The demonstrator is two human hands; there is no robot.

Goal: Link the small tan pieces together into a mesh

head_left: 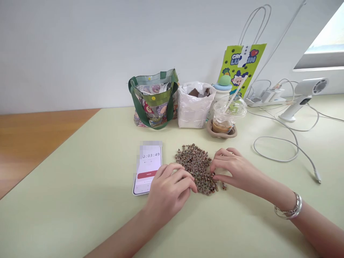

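Note:
A heap of small copper-coloured metal fasteners with round heads (195, 163) lies on the pale table. At its left edge, my left hand (172, 186) rests with loosely bent, slightly parted fingers over the nearest pieces; its thumb is mostly hidden, and I see nothing held. My right hand (231, 168) is at the heap's right side, thumb and fingers apart, fingertips by the outer pieces. A loose fastener (224, 186) sits just below that hand. Partly behind my left hand lies a phone (147, 175) showing a running time of 0:03:49.
Behind the heap stand a green-handled bag (156, 102), a white plastic bag (192, 111) and a clear cup (223, 116) in a cardboard holder (223, 134). A green paper bag (256, 61) leans on the wall. To the right are a white cable (295, 143) and a small fan (303, 96).

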